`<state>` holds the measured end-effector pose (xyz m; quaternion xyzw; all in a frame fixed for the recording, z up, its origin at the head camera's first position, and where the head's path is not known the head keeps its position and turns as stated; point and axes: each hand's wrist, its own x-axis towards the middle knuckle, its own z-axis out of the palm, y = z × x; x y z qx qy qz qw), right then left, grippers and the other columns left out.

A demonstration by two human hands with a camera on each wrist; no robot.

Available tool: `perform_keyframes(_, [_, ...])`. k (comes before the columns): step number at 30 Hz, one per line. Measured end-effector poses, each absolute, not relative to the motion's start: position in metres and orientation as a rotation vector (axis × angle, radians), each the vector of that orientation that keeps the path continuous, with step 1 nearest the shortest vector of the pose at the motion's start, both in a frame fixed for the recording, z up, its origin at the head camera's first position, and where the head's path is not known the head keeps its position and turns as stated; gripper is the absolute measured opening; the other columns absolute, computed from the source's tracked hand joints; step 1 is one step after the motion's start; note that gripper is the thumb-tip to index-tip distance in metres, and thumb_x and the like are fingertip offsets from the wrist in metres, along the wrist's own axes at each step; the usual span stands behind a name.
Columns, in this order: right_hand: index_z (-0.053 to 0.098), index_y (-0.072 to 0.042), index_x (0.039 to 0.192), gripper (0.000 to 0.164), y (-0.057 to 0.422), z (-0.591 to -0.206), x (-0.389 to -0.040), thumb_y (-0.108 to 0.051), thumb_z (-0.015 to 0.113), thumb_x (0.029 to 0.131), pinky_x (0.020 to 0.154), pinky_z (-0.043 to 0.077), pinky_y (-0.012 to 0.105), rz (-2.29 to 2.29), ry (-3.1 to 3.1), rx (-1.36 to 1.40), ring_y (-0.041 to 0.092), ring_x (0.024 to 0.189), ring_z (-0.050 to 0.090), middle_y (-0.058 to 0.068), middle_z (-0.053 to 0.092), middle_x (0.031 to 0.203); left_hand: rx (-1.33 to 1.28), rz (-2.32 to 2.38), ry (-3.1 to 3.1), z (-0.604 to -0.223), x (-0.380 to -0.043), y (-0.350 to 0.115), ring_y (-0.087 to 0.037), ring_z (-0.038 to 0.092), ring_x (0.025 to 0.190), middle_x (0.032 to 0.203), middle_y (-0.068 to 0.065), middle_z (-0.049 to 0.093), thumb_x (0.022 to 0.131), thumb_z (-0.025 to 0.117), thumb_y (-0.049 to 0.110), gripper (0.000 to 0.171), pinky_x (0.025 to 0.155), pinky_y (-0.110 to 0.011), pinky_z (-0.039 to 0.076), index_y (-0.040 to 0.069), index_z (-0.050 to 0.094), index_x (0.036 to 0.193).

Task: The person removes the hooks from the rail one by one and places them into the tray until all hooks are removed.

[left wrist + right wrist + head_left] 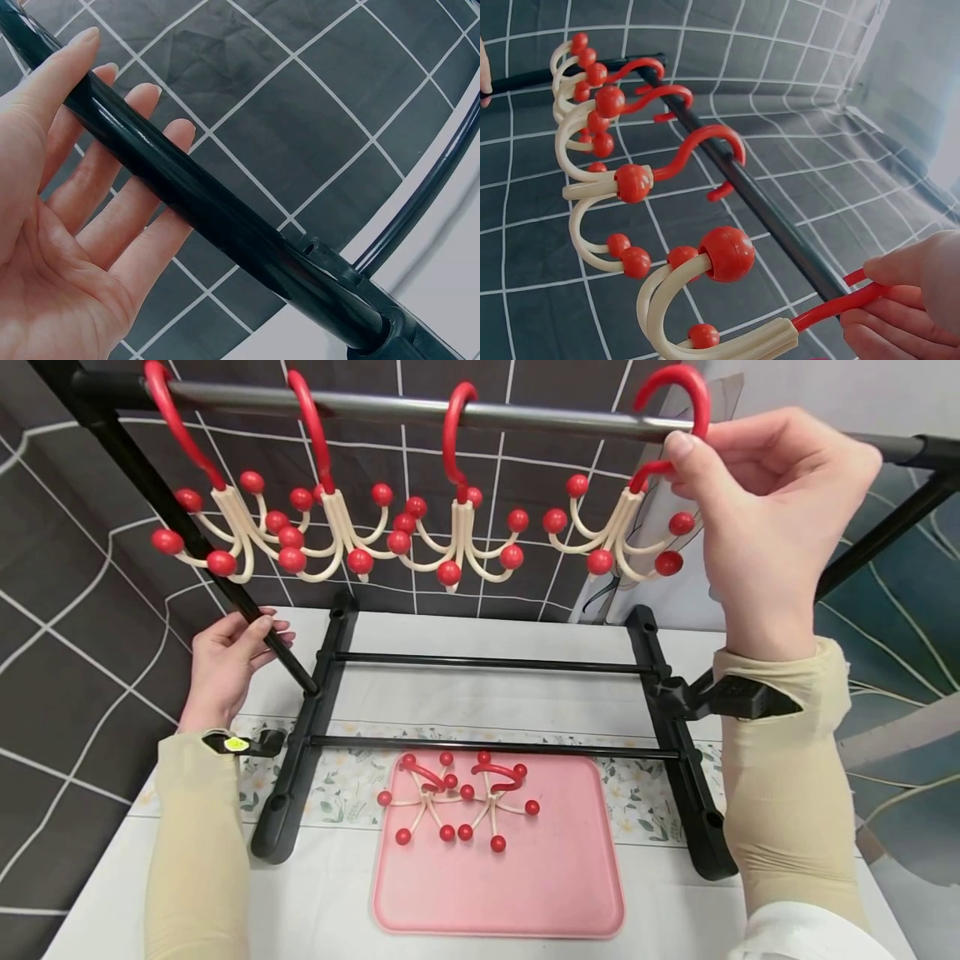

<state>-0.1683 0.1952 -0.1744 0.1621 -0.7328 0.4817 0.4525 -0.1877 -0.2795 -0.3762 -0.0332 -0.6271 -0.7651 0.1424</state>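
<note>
Up at the right end of the metal rail [555, 418], my right hand [787, 502] pinches the red hook [840, 306] of a multi-arm hanger between thumb and fingers. That hook curves over the rail, and its cream arms [618, 527] with red ball tips hang below. Three similar hangers, the left one [232, 506], the middle one [337, 510] and the right one [462, 518], hang spaced along the rail. Lower left, my left hand [221, 664] holds the rack's slanting black post [225, 232], thumb in front and loosely bent fingers [139, 199] behind.
A pink tray [525, 893] lies in front on the white table, with two more hangers [492, 802] at its far side. The black rack feet [292, 793] and two crossbars [495, 662] stand around it. Behind is a dark gridded backdrop [480, 577].
</note>
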Motion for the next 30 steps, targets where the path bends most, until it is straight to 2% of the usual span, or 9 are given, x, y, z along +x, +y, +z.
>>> perform_keyframes(7, [0.079,-0.002,0.099,0.016,0.2,-0.173,-0.16,-0.014,0.081,0.089,0.08,0.057,0.026,1.222,-1.783,0.373,0.018,0.083,0.074,0.012,0.076,0.096,-0.096,-2.22,-1.799,-0.377,-0.188,-0.28,-0.02,0.075,0.087,0.097,-0.011,0.075,0.095,0.072,0.006,0.021,0.082,-0.026,0.059,-0.003,0.07,0.114])
perform_keyframes(14, [0.078,-0.001,0.1,0.016,0.205,-0.176,-0.153,-0.013,0.081,0.089,0.086,0.057,0.028,1.213,-1.791,0.353,0.017,0.086,0.074,0.013,0.075,0.099,-0.105,-2.232,-1.787,-0.376,-0.188,-0.279,-0.02,0.075,0.087,0.098,-0.011,0.074,0.095,0.072,0.006,0.022,0.082,-0.027,0.059,-0.003,0.07,0.114])
perform_keyframes(18, [0.078,0.0,0.099,0.018,0.208,-0.181,-0.148,-0.013,0.082,0.088,0.082,0.057,0.025,1.197,-1.808,0.34,0.016,0.085,0.074,0.013,0.076,0.099,-0.109,-2.239,-1.782,-0.376,-0.188,-0.28,-0.02,0.075,0.087,0.098,-0.011,0.074,0.095,0.072,0.006,0.022,0.082,-0.027,0.059,-0.003,0.07,0.114])
perform_keyframes(24, [0.079,0.001,0.098,0.018,0.213,-0.193,-0.14,-0.012,0.084,0.086,0.071,0.055,0.023,1.157,-1.851,0.342,0.013,0.074,0.071,0.013,0.076,0.094,-0.124,-2.249,-1.766,-0.377,-0.189,-0.281,-0.021,0.075,0.085,0.096,-0.012,0.074,0.095,0.072,0.005,0.025,0.082,-0.027,0.059,-0.007,0.068,0.116])
perform_keyframes(30, [0.079,0.0,0.098,0.017,0.213,-0.21,-0.134,-0.011,0.083,0.086,0.073,0.056,0.023,1.189,-1.921,0.327,0.011,0.078,0.073,0.013,0.075,0.092,-0.126,-2.252,-1.763,-0.378,-0.19,-0.28,-0.021,0.075,0.085,0.096,-0.012,0.075,0.095,0.072,0.005,0.023,0.082,-0.027,0.059,-0.005,0.069,0.115])
